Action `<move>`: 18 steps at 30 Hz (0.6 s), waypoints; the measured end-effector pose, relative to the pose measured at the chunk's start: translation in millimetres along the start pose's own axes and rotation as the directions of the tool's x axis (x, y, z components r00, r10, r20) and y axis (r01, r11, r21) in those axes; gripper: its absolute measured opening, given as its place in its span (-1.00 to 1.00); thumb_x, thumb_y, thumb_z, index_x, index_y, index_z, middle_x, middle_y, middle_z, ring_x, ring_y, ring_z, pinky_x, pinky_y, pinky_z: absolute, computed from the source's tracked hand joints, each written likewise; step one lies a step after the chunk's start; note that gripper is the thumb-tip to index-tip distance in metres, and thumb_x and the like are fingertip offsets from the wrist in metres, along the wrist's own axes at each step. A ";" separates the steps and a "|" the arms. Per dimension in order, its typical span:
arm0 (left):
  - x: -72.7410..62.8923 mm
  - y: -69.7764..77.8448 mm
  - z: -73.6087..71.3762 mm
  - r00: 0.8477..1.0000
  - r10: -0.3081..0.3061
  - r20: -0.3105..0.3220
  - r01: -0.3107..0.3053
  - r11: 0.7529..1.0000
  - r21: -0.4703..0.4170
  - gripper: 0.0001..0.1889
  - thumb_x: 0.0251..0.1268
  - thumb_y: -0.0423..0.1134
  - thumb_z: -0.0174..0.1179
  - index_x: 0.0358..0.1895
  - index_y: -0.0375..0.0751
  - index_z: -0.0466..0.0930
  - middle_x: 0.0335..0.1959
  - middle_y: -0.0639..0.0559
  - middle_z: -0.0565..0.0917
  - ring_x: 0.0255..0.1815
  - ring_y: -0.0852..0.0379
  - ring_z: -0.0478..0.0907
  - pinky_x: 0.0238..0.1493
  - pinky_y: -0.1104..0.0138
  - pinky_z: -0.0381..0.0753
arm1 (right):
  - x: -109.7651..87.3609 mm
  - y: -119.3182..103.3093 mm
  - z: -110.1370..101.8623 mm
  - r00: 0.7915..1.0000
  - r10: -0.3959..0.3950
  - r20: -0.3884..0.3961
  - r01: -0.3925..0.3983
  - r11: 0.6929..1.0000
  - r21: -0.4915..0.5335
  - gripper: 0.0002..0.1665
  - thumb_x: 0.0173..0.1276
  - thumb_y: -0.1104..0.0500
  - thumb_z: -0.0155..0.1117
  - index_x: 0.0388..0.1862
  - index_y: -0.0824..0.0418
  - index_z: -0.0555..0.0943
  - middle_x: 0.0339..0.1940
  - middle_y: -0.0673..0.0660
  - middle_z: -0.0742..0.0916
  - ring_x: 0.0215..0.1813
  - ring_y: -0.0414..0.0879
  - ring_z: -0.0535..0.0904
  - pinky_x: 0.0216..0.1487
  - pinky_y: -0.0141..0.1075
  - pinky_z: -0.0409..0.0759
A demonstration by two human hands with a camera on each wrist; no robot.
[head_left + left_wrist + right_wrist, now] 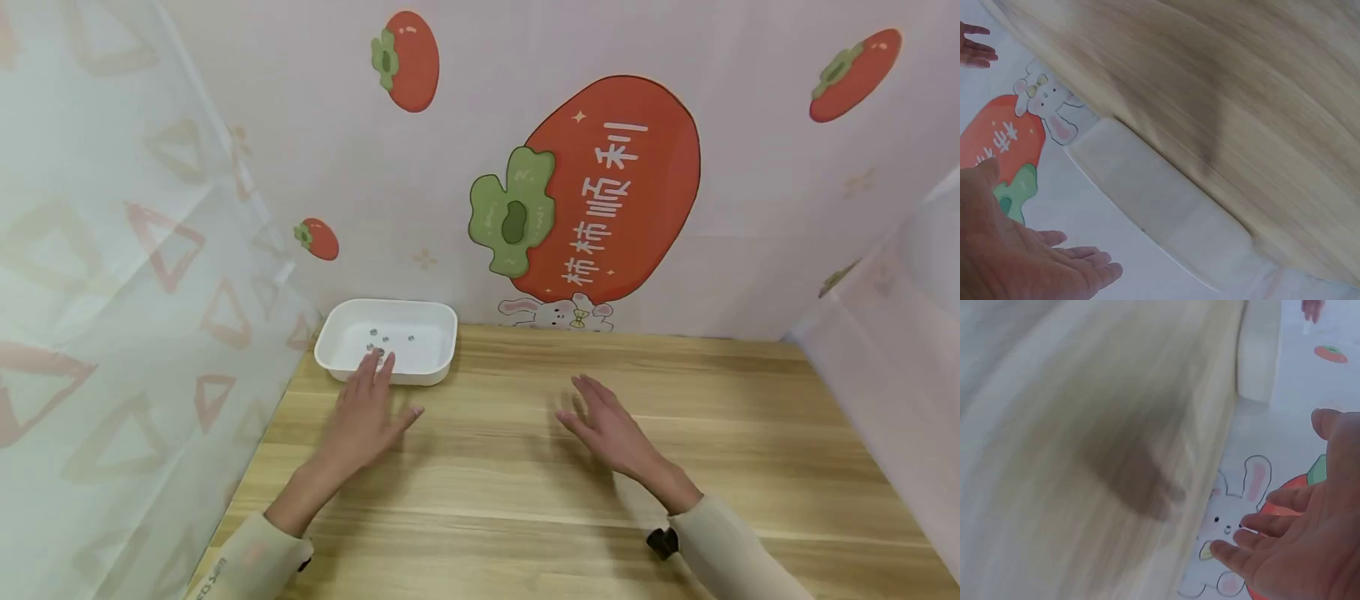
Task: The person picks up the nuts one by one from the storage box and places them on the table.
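- Several small greyish pieces (374,332) lie scattered inside the tray, mostly toward its left half; they are too small to identify.
- The white tray (429,350), shallow with rounded corners, sits on the table's far left part, near the back wall.
- The left hand (366,421) is spread, thumb held away from extended fingers, its fingertips over the tray's near rim in the head view; whether they touch it, I cannot tell.
- The right hand (617,435) is also spread, fingers extended and thumb apart, above the table well to the tray's right, holding nothing.
- Pale sleeves (258,554) cover both forearms.
- The wood-grain table (480,517) lies beneath.
- Behind it, the back wall (360,167) carries a large red fruit print (645,200) with white characters and a rabbit drawing (557,315).
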State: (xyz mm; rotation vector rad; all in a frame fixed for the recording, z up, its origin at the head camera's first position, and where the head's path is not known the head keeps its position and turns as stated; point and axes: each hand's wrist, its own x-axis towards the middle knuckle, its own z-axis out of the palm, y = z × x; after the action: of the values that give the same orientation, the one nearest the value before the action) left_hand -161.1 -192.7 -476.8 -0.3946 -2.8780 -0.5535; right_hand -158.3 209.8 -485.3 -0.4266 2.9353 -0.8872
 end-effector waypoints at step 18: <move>19.0 -64.0 -34.3 0.910 -0.368 -0.192 0.191 0.782 -0.594 -0.21 0.69 -0.06 0.03 0.72 -0.34 -0.12 0.69 -0.40 0.04 0.71 -0.38 -0.07 0.69 -0.21 -0.12 | 61.8 -55.4 38.2 0.992 -0.001 0.128 -0.045 0.933 0.358 -0.13 0.69 -0.14 0.10 0.71 0.34 0.16 0.69 0.32 0.32 0.66 0.26 0.27 0.62 0.20 0.25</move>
State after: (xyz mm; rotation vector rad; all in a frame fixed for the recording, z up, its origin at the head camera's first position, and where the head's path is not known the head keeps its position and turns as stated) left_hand -193.4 -259.0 -462.7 0.0642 -2.4345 -1.4044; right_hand -199.4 128.2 -484.5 -0.4060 2.5783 -1.3097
